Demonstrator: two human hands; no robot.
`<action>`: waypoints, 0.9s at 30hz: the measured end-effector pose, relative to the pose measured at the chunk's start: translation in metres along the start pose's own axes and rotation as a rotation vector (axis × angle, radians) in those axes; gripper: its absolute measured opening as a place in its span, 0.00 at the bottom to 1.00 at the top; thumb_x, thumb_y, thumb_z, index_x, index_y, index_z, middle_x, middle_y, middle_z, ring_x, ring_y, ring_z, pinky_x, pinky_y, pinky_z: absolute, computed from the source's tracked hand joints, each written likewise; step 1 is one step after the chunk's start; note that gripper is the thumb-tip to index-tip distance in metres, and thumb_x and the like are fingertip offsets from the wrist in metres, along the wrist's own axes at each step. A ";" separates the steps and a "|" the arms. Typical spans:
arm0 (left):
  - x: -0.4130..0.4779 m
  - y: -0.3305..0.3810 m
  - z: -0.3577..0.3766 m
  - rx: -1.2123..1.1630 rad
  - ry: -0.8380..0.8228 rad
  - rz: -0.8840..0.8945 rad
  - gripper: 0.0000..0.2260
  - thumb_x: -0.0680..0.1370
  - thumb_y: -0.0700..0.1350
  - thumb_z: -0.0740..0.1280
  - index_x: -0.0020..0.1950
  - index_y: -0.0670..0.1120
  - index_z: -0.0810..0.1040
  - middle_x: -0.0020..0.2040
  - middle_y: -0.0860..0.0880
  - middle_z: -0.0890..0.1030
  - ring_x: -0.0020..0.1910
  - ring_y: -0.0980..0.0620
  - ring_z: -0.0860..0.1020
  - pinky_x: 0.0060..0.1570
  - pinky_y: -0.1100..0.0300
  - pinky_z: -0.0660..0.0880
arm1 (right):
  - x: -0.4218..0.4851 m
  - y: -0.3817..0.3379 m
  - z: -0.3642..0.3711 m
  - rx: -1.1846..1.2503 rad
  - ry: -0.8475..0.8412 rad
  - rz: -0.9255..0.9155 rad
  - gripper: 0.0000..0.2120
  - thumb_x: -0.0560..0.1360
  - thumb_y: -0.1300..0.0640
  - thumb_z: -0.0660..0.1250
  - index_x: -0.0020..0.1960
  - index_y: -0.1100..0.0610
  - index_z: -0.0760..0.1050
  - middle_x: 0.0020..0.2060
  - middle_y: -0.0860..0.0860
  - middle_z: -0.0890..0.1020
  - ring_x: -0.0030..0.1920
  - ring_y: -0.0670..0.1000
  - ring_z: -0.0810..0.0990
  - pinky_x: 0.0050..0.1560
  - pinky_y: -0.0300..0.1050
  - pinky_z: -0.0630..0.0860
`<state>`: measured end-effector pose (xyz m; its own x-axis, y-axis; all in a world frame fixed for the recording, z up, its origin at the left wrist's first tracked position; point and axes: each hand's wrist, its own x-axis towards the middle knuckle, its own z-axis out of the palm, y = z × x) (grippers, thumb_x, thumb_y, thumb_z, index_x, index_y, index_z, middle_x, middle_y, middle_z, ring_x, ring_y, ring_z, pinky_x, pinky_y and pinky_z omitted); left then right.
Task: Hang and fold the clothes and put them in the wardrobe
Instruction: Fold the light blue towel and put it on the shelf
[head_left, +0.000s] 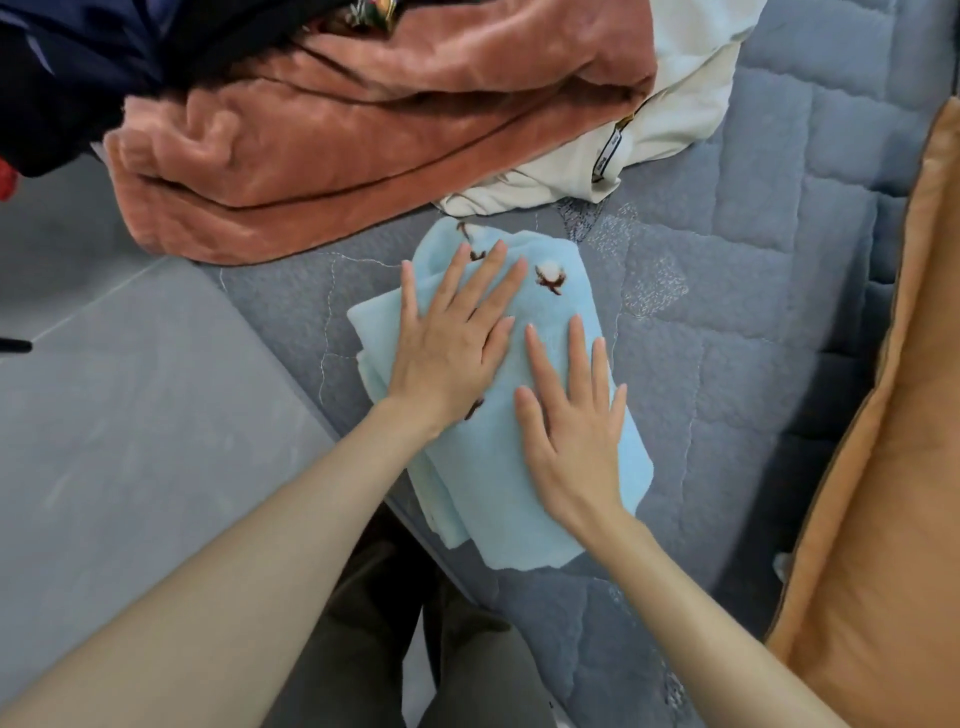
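Folded light-blue towel (540, 332) lies on grey quilted mattress (727, 312), near edge. Left hand (447, 343) flat on far part, fingers straight, spread. Right hand (576, 431) flat on near part, fingers straight. Pink blanket (363, 130) beyond.

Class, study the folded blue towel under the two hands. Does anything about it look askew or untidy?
Yes. The light blue towel is folded unevenly: lower layers stick out along its left side and near corner, which overhangs the mattress edge. The left hand and right hand press it flat.
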<state>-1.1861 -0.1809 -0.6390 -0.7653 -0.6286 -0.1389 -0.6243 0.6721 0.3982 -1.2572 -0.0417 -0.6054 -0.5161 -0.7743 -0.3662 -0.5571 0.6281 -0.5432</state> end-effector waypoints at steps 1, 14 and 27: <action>-0.001 -0.004 0.005 0.016 -0.001 0.021 0.23 0.82 0.53 0.47 0.77 0.56 0.53 0.78 0.55 0.54 0.78 0.49 0.50 0.71 0.37 0.40 | 0.001 0.005 0.005 -0.045 -0.015 0.013 0.24 0.80 0.40 0.46 0.74 0.32 0.44 0.76 0.38 0.38 0.76 0.46 0.33 0.73 0.61 0.36; -0.035 -0.012 0.023 -0.345 0.102 -0.451 0.33 0.77 0.64 0.59 0.77 0.61 0.47 0.78 0.44 0.39 0.76 0.43 0.39 0.71 0.46 0.37 | 0.016 0.027 0.001 -0.146 0.057 -0.068 0.27 0.77 0.35 0.46 0.74 0.33 0.44 0.78 0.43 0.44 0.75 0.60 0.53 0.70 0.60 0.59; -0.081 0.027 0.034 -1.028 0.129 -1.035 0.52 0.63 0.63 0.76 0.76 0.63 0.43 0.68 0.52 0.65 0.58 0.55 0.67 0.55 0.59 0.65 | 0.052 0.033 -0.001 0.008 0.085 0.110 0.35 0.70 0.27 0.56 0.70 0.24 0.38 0.56 0.56 0.73 0.54 0.58 0.74 0.49 0.51 0.70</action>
<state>-1.1465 -0.0982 -0.6481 -0.0008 -0.7137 -0.7005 -0.4474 -0.6262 0.6385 -1.3028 -0.0612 -0.6410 -0.6271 -0.6912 -0.3591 -0.4887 0.7082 -0.5095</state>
